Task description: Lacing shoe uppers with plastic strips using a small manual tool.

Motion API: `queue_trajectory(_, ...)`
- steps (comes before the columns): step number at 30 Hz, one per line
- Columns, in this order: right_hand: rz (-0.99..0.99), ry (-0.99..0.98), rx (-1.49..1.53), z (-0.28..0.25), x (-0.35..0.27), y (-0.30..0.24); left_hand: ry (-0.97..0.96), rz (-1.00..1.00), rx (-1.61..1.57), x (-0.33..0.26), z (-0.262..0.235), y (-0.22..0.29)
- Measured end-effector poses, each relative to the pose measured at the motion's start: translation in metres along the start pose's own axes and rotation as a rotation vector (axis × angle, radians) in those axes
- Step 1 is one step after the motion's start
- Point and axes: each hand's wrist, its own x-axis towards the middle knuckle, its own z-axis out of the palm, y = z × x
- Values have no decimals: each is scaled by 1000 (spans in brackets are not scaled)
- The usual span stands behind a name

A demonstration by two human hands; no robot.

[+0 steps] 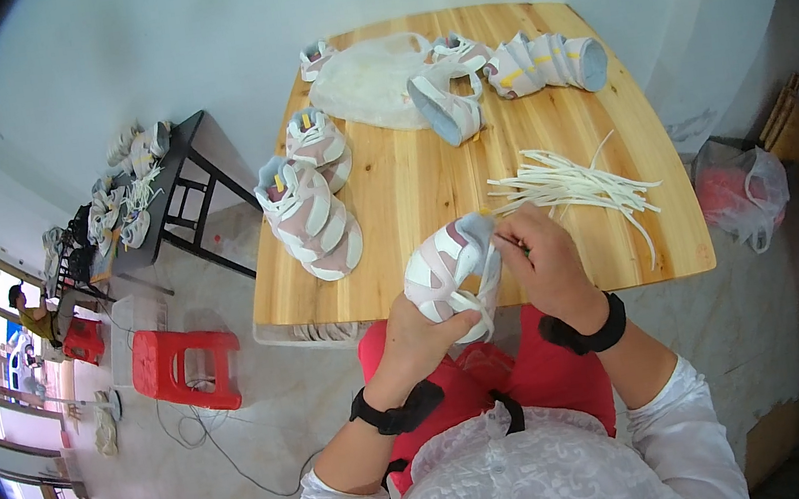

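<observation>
My left hand (418,333) grips a small white, pink and grey shoe (447,263) from below, at the near edge of the wooden table (412,187). My right hand (547,260) rests on top of the shoe's opening, fingers pinched on a white lace at the shoe. A loose pile of white laces (578,188) lies on the table just beyond my right hand.
Finished-looking shoes (313,205) are stacked at the table's left side, more shoes (537,65) and a translucent bag (367,82) at the far end. A red stool (183,369) stands on the floor to the left, a dark table with shoes (134,188) beyond it, a plastic bag (740,189) to the right.
</observation>
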Motion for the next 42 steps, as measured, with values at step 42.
queue_trajectory(42,46,-183,270,18,-38,-28,67,-135,-376,-6,-9,-33)
